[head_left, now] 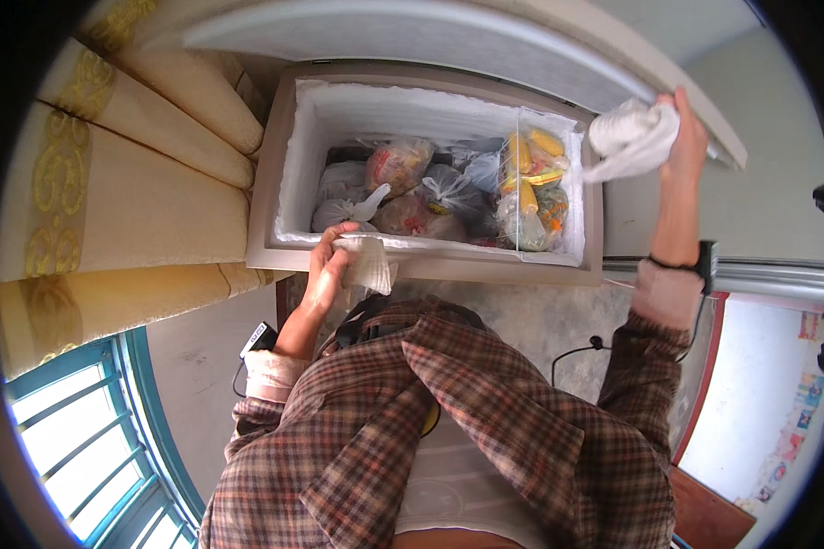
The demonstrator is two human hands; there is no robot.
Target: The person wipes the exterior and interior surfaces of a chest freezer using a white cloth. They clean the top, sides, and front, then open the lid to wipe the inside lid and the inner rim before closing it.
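In front of me stands an open chest freezer [262, 210], its inner walls coated in white frost. My left hand [326, 263] is closed on an off-white cloth [368, 263] at the freezer's near rim, left of the middle. Up at the right, my right hand [688, 137] grips a bunched white cloth [634, 135] against the right end of the raised lid [412, 35]. Part of that cloth hangs loose toward the freezer's right corner. Bagged food lies inside, among it a reddish bag [399, 166] and a knotted white bag [346, 212].
A clear divider [520, 183] sets off the right end, where yellow corn [547, 142] lies in bags. Beige curtains [156, 210] hang at the left above a teal barred window [133, 384]. A black cable [568, 352] rests on the grey floor near my right forearm.
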